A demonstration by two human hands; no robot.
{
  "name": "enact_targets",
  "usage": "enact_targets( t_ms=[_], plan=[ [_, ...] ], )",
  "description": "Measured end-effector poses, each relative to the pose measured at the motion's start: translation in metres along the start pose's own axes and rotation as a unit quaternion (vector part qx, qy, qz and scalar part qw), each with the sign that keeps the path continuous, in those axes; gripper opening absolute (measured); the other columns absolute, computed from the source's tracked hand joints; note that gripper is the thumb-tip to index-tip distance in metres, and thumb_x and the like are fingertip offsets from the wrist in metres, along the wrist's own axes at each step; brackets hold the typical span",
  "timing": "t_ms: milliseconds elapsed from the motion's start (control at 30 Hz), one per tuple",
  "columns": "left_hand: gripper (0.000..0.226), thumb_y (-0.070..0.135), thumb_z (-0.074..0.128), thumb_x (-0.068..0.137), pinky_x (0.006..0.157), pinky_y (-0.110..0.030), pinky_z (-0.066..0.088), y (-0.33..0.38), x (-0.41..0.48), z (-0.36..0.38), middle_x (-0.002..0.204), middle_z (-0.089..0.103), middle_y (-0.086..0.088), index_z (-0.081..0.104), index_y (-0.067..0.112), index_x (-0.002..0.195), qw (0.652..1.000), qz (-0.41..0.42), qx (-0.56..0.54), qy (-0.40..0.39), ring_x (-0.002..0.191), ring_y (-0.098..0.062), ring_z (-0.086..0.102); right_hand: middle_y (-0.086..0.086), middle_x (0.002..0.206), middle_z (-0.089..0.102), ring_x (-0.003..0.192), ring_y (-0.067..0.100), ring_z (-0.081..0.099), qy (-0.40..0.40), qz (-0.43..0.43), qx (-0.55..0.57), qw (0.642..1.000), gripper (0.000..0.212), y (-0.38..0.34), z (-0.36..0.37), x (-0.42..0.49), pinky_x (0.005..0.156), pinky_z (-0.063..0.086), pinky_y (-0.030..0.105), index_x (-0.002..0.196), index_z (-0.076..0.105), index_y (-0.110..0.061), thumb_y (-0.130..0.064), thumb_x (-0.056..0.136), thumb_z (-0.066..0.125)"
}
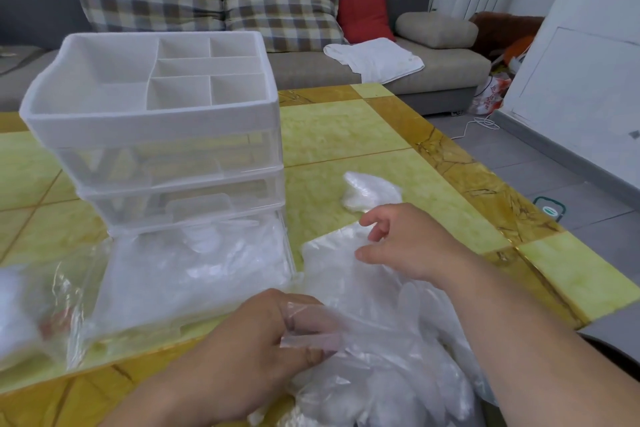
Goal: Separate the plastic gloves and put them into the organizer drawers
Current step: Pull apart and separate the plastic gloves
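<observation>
Left hand (256, 340) low at the near edge of the surface (346, 128), fingers (301, 319) curled and tucked under a thin film of plastic, thumb pressed against them, pinching a layer off the glove pile (388, 378). Pile heaped directly right of and below those fingers, spilling over the near edge.

Right hand (412, 246) farther out, fingers (379, 220) loosely curled with a gap to the thumb, nothing clasped. Thumb tip over a flat glove (332, 253); whether touching, hard to tell. Crumpled glove (370, 191) just beyond the right fingers, on the surface.

Organizer (149, 104) left of and beyond both sets of fingers: open compartment tray on top, two shut clear drawers beneath, bottom drawer (194, 270) pulled out toward the left fingers and already holding a layer of gloves.

Clear bag (41, 315) far left of the left fingers, blurred, contents unclear.

Beyond the surface, a grey sofa (311, 69) with checked cushions (277, 7) and a white cloth (374, 59).
</observation>
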State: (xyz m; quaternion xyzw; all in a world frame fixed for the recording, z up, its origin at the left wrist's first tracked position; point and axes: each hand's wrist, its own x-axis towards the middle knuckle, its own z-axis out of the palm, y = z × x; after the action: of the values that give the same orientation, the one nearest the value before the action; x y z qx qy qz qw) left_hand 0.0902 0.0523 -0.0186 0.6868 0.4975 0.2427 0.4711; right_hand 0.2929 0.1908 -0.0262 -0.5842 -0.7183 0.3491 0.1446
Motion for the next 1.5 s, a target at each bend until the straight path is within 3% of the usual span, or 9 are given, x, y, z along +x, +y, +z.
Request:
enact_targets(
  t_ms=[167, 300, 433, 567, 667, 867, 1133, 1400, 1500],
  plan=[
    [0.013, 0.029, 0.067, 0.095, 0.091, -0.036, 0.051, 0.000, 0.000, -0.001, 0.103, 0.071, 0.012, 0.078, 0.035, 0.099, 1.000, -0.002, -0.002, 0.001, 0.100, -0.011, 0.067, -0.014, 0.082, 0.055, 0.076, 0.011, 0.059, 0.010, -0.007, -0.128, 0.992, 0.025, -0.005, 0.008, 0.001, 0.069, 0.045, 0.026, 0.096, 0.068, -0.032, -0.032, 0.075, 0.081],
    [0.015, 0.037, 0.065, 0.092, 0.084, -0.020, 0.050, 0.002, -0.001, -0.002, 0.098, 0.071, 0.017, 0.080, 0.034, 0.095, 1.000, 0.005, -0.022, 0.012, 0.096, -0.003, 0.067, -0.010, 0.072, 0.064, 0.074, 0.015, 0.062, 0.038, -0.020, -0.128, 0.991, 0.018, -0.006, 0.009, 0.002, 0.068, 0.052, 0.031, 0.068, 0.064, -0.028, -0.019, 0.083, 0.068],
    [0.018, 0.037, 0.065, 0.092, 0.086, -0.018, 0.049, 0.001, 0.000, -0.003, 0.101, 0.072, 0.017, 0.080, 0.030, 0.099, 1.000, 0.009, -0.022, 0.019, 0.098, -0.002, 0.067, -0.005, 0.064, 0.063, 0.060, 0.017, 0.057, 0.058, -0.052, -0.035, 0.996, 0.013, -0.010, 0.001, 0.000, 0.060, 0.048, 0.033, 0.071, 0.069, -0.017, -0.014, 0.084, 0.069],
    [0.018, 0.035, 0.065, 0.094, 0.091, -0.023, 0.050, 0.002, 0.001, -0.001, 0.106, 0.072, 0.016, 0.080, 0.030, 0.102, 1.000, 0.000, -0.019, 0.017, 0.102, -0.002, 0.067, -0.006, 0.067, 0.073, 0.076, 0.029, 0.070, 0.056, -0.052, 0.035, 0.996, 0.013, -0.012, -0.001, -0.001, 0.070, 0.055, 0.041, 0.071, 0.070, -0.015, -0.008, 0.083, 0.067],
    [0.017, 0.036, 0.065, 0.094, 0.094, -0.028, 0.051, 0.002, 0.002, 0.000, 0.108, 0.072, 0.014, 0.079, 0.033, 0.102, 1.000, 0.001, -0.016, 0.025, 0.103, -0.005, 0.067, -0.005, 0.070, 0.075, 0.070, 0.016, 0.070, 0.026, -0.036, 0.080, 0.996, 0.015, -0.012, -0.001, -0.003, 0.073, 0.051, 0.034, 0.076, 0.071, -0.017, -0.015, 0.090, 0.066],
    [0.022, 0.041, 0.063, 0.091, 0.092, -0.023, 0.050, 0.005, 0.003, 0.002, 0.110, 0.070, 0.021, 0.079, 0.036, 0.104, 1.000, 0.003, -0.008, 0.016, 0.103, 0.000, 0.065, -0.012, 0.079, 0.063, 0.070, 0.005, 0.060, -0.007, -0.032, 0.005, 0.999, 0.017, -0.010, 0.000, -0.005, 0.063, 0.044, 0.024, 0.087, 0.072, -0.026, -0.037, 0.077, 0.081],
    [0.016, 0.031, 0.064, 0.096, 0.092, -0.031, 0.051, 0.007, 0.004, 0.002, 0.110, 0.071, 0.014, 0.079, 0.030, 0.103, 0.999, 0.014, 0.016, 0.026, 0.103, -0.006, 0.066, -0.009, 0.072, 0.070, 0.069, 0.015, 0.068, 0.000, -0.041, -0.037, 0.998, 0.010, -0.017, 0.004, -0.006, 0.054, 0.051, 0.027, 0.075, 0.073, -0.019, -0.013, 0.073, 0.081],
    [0.020, 0.045, 0.064, 0.084, 0.075, -0.010, 0.042, 0.022, 0.000, -0.008, 0.103, 0.064, 0.014, 0.079, 0.031, 0.084, 0.981, 0.041, -0.007, 0.190, 0.093, -0.004, 0.065, -0.010, 0.071, 0.074, 0.058, -0.007, 0.066, 0.037, -0.087, 0.076, 0.993, 0.009, -0.040, -0.040, -0.035, 0.048, 0.041, 0.007, 0.081, 0.076, -0.014, -0.017, 0.089, 0.073],
    [0.031, 0.057, 0.059, 0.076, 0.071, -0.008, 0.040, 0.029, 0.000, -0.008, 0.105, 0.059, 0.015, 0.077, 0.032, 0.080, 0.970, 0.039, -0.004, 0.241, 0.090, -0.002, 0.062, -0.012, 0.060, 0.068, 0.052, 0.006, 0.053, 0.024, -0.108, 0.073, 0.991, 0.015, -0.049, -0.045, -0.043, 0.047, 0.037, 0.012, 0.080, 0.077, -0.015, -0.025, 0.090, 0.072]
  ],
)
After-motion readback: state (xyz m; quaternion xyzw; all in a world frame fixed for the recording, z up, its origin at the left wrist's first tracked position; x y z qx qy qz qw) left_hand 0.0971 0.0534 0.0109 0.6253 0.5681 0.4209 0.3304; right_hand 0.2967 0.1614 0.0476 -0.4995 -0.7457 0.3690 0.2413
